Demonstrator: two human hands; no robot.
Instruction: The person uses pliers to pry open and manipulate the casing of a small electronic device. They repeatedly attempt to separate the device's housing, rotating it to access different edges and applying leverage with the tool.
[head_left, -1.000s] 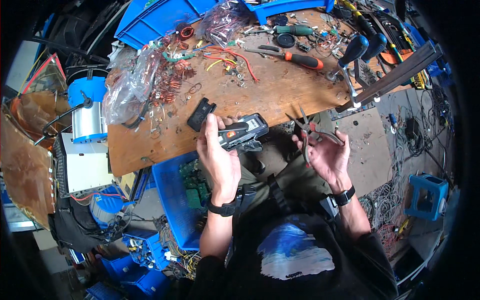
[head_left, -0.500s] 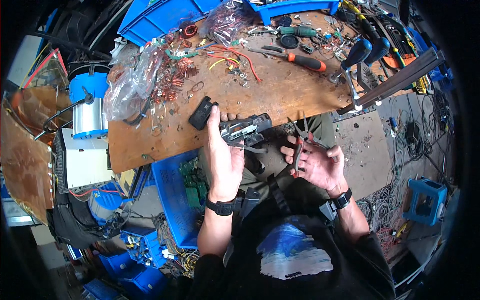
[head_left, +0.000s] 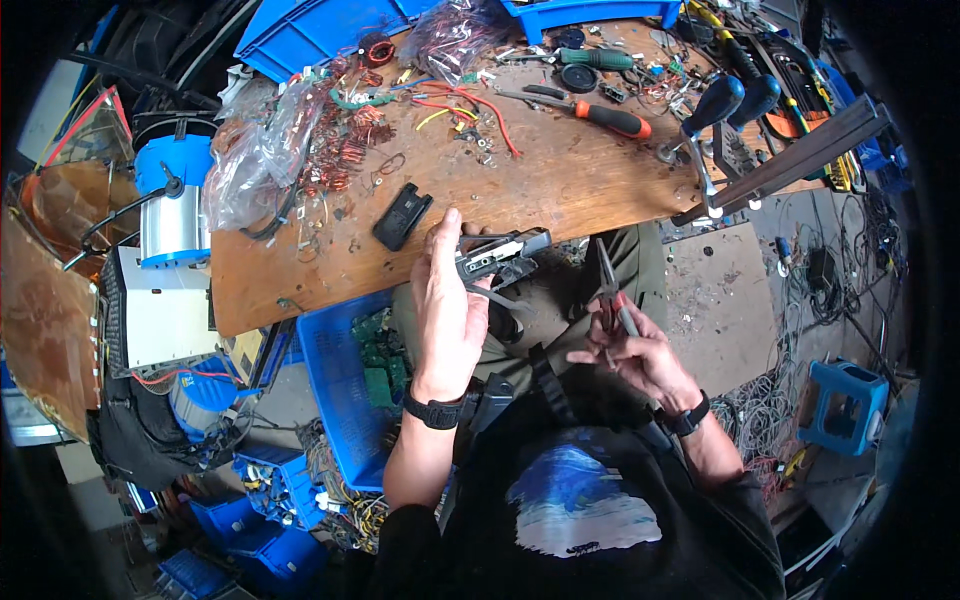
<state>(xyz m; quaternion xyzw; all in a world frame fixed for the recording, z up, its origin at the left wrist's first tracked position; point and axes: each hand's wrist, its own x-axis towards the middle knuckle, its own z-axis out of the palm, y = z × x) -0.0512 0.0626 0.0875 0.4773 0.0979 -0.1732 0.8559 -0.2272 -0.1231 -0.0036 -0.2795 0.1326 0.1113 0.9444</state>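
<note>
In the head view, the person's left hand (head_left: 445, 315) is closed on a black device (head_left: 508, 252), thumb to one side, holding it by the desk's near edge with its pale inner parts exposed. The right hand (head_left: 648, 362), slightly blurred, is wrapped around red-handled pliers (head_left: 608, 278), whose jaws point away from the body and look nearly together; how far the handles are spread cannot be told. The pliers stand just right of the device, apart from it. On the desk (head_left: 570, 185), a black cover (head_left: 402, 217) lies just beyond the left hand.

The step in hand seems to be steadying the opened device with the pliers ready. Bringing the two together would call for a firm left hold, tips turned toward the device, and care around the dark strip (head_left: 500, 298) hanging beneath it.
</note>
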